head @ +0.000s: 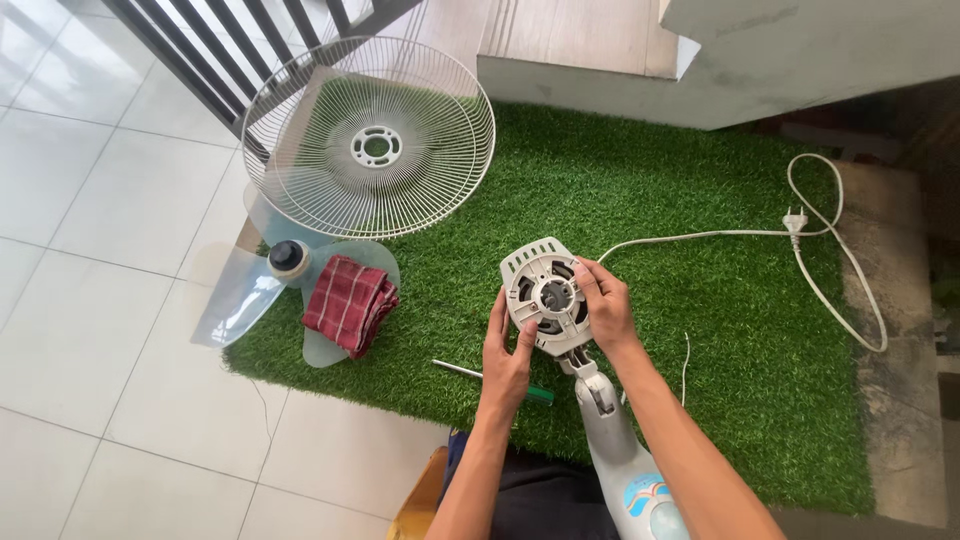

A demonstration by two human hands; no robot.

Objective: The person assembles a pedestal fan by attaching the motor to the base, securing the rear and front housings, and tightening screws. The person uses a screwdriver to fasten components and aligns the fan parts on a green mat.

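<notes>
Two bare hands gripped a grey, round plastic fan motor housing [546, 296] with vented slots, held upright over a patch of green artificial grass matting [680, 330] laid on a white tiled floor [90, 300]. The left hand [505, 362] clasped the housing's lower left edge, fingers [497, 318] curled up along its side; the right hand [604, 306] closed over its right rim, fingers [585, 275] pressed against the face. Below the housing ran the grey plastic fan neck and stand [615, 440], reaching toward the person's lap. A white power cord [830, 290] led off to the right of the housing and looped across the matting, its plug [795, 217] lying near the far bend. Just below and left of the housing lay a screwdriver with a green handle [495, 380], partly hidden by the left wrist. Farther left sat a translucent fan blade [240, 295] with a folded red checked cloth [348, 303] resting on it. Above and left of the housing lay a white wire fan guard [368, 140].
</notes>
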